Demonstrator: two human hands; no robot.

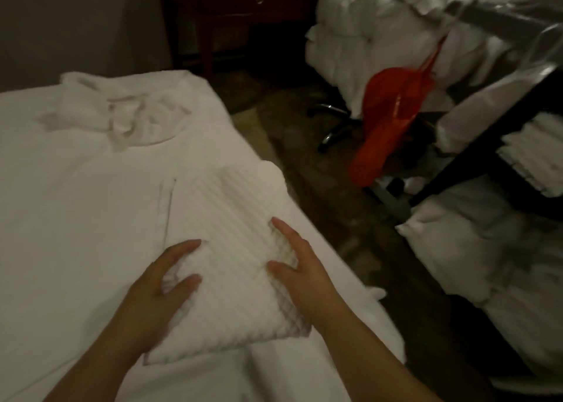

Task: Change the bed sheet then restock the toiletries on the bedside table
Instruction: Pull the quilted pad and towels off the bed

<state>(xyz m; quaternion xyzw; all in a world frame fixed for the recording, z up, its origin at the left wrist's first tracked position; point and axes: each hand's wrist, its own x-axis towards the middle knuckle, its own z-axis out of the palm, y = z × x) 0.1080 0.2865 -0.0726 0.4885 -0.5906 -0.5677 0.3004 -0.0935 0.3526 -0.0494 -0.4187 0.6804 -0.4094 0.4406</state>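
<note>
A folded white sheet with a ribbed, quilted weave (231,243) lies on the bed (76,218) near its right edge. My left hand (164,282) touches the fold's left side, fingers straight and thumb spread. My right hand (298,261) rests on the fold's right side, fingers stretched forward and thumb lying on the cloth. A crumpled white cloth (118,112) sits farther up the bed. The dark wooden bedside table (231,14) stands beyond the bed's far corner.
A housekeeping cart (487,145) with dark bars and stacked white linen stands to the right. A red bag (393,121) hangs from it. A heap of white bedding (380,35) covers a wheeled chair. Patterned carpet (320,188) runs between bed and cart.
</note>
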